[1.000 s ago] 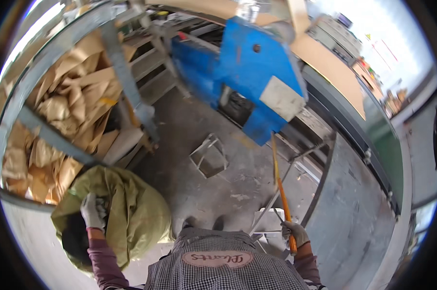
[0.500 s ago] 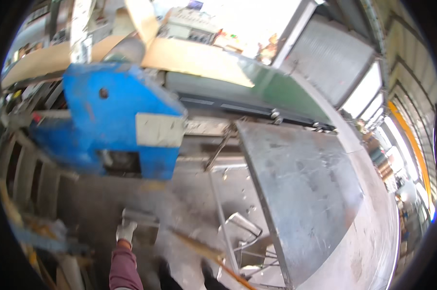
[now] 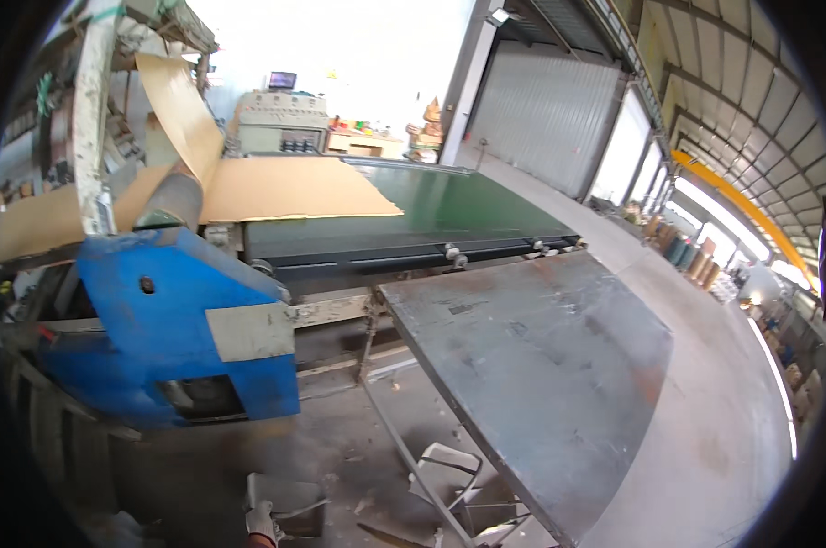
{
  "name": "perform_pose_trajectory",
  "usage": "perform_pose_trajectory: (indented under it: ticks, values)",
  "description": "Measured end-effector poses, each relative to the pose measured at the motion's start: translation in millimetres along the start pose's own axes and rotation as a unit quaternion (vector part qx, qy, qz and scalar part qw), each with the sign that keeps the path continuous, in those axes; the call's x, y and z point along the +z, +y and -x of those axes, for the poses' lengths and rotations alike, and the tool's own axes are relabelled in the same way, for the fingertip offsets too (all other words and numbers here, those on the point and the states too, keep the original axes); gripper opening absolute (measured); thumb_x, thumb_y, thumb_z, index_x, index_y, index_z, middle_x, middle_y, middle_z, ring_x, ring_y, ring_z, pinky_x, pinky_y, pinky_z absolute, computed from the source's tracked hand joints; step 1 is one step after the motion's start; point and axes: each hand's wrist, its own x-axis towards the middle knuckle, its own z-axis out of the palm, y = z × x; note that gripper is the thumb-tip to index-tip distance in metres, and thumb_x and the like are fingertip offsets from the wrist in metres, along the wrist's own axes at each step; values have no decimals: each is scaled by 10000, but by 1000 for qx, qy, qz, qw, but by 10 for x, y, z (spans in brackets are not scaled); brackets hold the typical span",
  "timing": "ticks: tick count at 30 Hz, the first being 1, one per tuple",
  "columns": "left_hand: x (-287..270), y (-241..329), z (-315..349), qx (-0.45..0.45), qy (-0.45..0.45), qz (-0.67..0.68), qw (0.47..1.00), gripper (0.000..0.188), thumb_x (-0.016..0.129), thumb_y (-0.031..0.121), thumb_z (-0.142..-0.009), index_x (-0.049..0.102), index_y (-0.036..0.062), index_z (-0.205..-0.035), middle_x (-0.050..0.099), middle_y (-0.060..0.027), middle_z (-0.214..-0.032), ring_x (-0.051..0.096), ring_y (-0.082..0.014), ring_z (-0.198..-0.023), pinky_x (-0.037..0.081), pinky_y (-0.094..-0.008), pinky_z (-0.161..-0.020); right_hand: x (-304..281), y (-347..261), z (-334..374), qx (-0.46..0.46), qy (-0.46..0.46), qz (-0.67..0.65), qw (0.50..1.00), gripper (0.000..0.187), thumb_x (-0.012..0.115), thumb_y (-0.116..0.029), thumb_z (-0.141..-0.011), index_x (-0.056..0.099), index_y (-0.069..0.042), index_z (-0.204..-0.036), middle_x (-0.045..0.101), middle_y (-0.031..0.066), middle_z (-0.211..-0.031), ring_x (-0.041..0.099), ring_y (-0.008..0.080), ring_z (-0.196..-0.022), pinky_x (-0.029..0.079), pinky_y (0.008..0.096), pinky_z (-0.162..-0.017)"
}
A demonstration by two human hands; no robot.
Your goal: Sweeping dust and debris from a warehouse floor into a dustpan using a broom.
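Observation:
My left hand (image 3: 261, 521), in a pale glove, is low in the picture, near the bottom edge. Its fingers are closed on the edge of a grey dustpan-like tray (image 3: 280, 491) just above the floor. The tray's form is blurred, and a pale strip crosses its front. My right hand is out of the picture. A dark, slender stick (image 3: 390, 537) shows at the bottom edge, to the right of the tray; what holds it cannot be seen. Small scraps lie on the floor around there.
A blue machine housing (image 3: 184, 320) stands ahead on the left. Brown sheet material (image 3: 294, 187) runs from a roller (image 3: 171, 203) onto a green conveyor belt (image 3: 486, 205). A grey metal table (image 3: 531, 365) fills the right, with a white bent-framed object (image 3: 445, 470) beneath its edge.
My view has tilted up and turned, so the machine and table sit lower and further left. My left hand and the tray now show near the bottom edge, and the long stick has mostly left view.

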Motion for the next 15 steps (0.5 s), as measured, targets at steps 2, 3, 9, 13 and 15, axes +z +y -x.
perform_pose_trajectory:
  ticks: [2,3,9,13,15]
  values:
    - [-188,-48,664,-12,-46,94,994,153,575,304,-874,556,163,-818,413,27,-516,351,-109,-356,390,-321,-406,-166,124,-66,-10,-35,48,998,379,618,-340,-845,663,8,-986,651,112,-797,609,185,-793,463,342,-732]
    - [-416,-303,716,-20,-16,114,993,153,575,304,-874,556,163,-818,413,27,-516,351,-109,-356,390,-321,-406,-250,125,-130,-10,-55,85,995,380,616,-341,-845,663,8,-986,652,113,-800,609,186,-797,462,343,-735]
    - [-457,-1273,1894,19,18,212,977,381,615,435,-819,451,143,-636,317,18,-427,346,-145,-342,385,-332,-377,-483,1376,-416,-144,-121,116,975,386,609,-343,-845,664,10,-989,658,122,-820,611,195,-821,458,351,-755]
    - [291,-1317,4067,149,45,178,972,216,556,210,-907,487,106,-731,434,-16,-583,438,-146,-450,410,-304,-445,-523,2011,-588,-200,-149,141,958,390,604,-345,-845,665,12,-991,663,128,-833,612,201,-837,454,357,-768]
    - [322,-1558,4578,160,51,143,975,223,555,209,-904,476,108,-722,399,-3,-594,401,-145,-467,403,-303,-457,-514,2375,-584,-224,-148,133,954,392,602,-346,-845,665,12,-992,665,131,-840,613,204,-846,453,360,-774]
